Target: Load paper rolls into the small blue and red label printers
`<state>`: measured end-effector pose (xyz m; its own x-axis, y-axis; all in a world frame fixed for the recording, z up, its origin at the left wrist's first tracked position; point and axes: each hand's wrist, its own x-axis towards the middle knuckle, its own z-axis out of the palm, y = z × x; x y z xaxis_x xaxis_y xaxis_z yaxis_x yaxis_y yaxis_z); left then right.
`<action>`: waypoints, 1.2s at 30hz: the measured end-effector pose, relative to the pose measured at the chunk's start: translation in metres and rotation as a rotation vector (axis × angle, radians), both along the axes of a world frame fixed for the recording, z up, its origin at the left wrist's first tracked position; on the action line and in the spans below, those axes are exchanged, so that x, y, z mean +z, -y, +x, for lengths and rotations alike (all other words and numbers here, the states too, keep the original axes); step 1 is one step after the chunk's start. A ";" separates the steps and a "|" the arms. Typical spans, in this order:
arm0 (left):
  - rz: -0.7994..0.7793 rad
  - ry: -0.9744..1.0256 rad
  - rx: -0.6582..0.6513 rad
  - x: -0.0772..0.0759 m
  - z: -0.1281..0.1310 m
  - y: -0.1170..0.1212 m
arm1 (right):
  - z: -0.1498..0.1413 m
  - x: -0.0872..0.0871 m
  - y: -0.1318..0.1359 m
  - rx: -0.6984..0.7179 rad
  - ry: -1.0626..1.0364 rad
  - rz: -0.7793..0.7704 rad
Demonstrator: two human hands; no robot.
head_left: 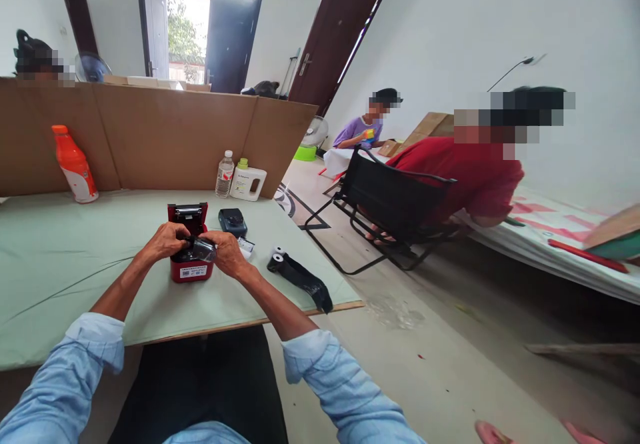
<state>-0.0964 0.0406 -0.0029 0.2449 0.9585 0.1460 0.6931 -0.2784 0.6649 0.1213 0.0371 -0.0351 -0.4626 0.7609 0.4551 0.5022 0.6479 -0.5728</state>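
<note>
One pale green surface (100,227) takes up the near left of my view, and a brown board (175,141) stands along its far side. On the floor to the right, a black chair (395,184) holds a person in red. An orange bottle (75,164) stands far left on the surface, against the board. The red box (193,267) sits mid-surface in front of me, lid raised on its far side, a white label on its near face. A black ribbon (303,281) lies to the right by the near edge, white-cored rolls at its far end. My left grip (169,239) and right grip (227,254), both bare hands, meet over the box. At the far right of the surface, a white jug (247,183) stands just beside a clear bottle (225,174). A dark device (233,221) rests right of the box. I have a dark, glossy film (203,249) over the box's mouth: the right grip pinches its right end, and the left is nearly closed on its left part, though I cannot see those fingertips fully. White paper (246,247) lies just beyond the right grip.
</note>
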 end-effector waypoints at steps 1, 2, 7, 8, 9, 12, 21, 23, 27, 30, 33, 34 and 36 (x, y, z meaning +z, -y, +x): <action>-0.006 -0.020 -0.021 0.003 0.000 0.000 | -0.001 0.002 -0.001 0.000 0.045 0.017; -0.010 -0.038 -0.038 0.005 0.000 0.000 | -0.003 0.003 -0.001 -0.001 0.086 0.032; -0.016 -0.155 -0.020 0.016 0.003 -0.005 | -0.013 0.010 -0.002 -0.002 0.239 0.069; -0.016 -0.182 -0.013 0.017 0.003 -0.006 | -0.015 0.011 -0.002 0.000 0.258 0.069; -0.015 -0.202 -0.010 0.019 0.003 -0.007 | -0.017 0.012 -0.002 0.004 0.275 0.069; -0.021 -0.225 -0.012 0.021 0.004 -0.009 | -0.021 0.014 -0.003 0.012 0.330 0.070; 0.106 -0.053 0.145 0.028 -0.024 -0.004 | -0.019 0.022 0.002 0.034 0.431 0.054; 0.230 -0.003 0.326 0.026 -0.033 -0.009 | -0.019 0.024 0.006 0.063 0.445 0.053; 0.107 0.139 0.298 0.016 -0.036 -0.029 | -0.021 0.029 0.011 0.045 0.527 0.008; 0.045 0.314 0.151 0.008 -0.032 -0.039 | -0.021 0.032 0.012 0.051 0.564 -0.002; 0.081 0.404 0.079 0.002 -0.033 -0.035 | -0.019 0.029 0.013 0.087 0.545 0.014; 0.087 0.406 0.057 0.002 -0.036 -0.030 | -0.017 0.026 0.013 0.095 0.521 0.025; 0.084 0.372 0.005 0.002 -0.042 -0.018 | -0.015 0.016 0.014 0.098 0.450 0.069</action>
